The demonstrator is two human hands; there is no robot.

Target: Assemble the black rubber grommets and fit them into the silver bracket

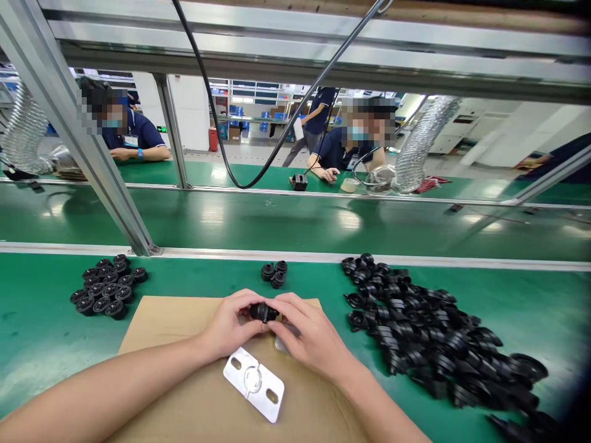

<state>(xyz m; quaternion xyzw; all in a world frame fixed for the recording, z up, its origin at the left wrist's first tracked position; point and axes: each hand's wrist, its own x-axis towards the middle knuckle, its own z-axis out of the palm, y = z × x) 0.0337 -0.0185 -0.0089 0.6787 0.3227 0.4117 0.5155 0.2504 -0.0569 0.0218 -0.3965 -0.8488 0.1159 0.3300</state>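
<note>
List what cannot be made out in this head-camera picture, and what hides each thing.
- Small black part: its shape, wrapped by left hand and right hand.
- Pile of black parts: runs off the bottom right edge.
- White plate: its markings, too small.
- Co-workers' faces: blurred.

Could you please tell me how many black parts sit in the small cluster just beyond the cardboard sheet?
3, touching one another on the green table, beyond the hands' black part: left, right, front. More could be hidden behind.

- Black part (264, 312) in the grip.
- White plate (253, 383) just below the grip.
- Brown cardboard (184, 320) underneath.
- Green desk (41, 332).
- Black pile of parts (429, 332) right of the grip.
</note>
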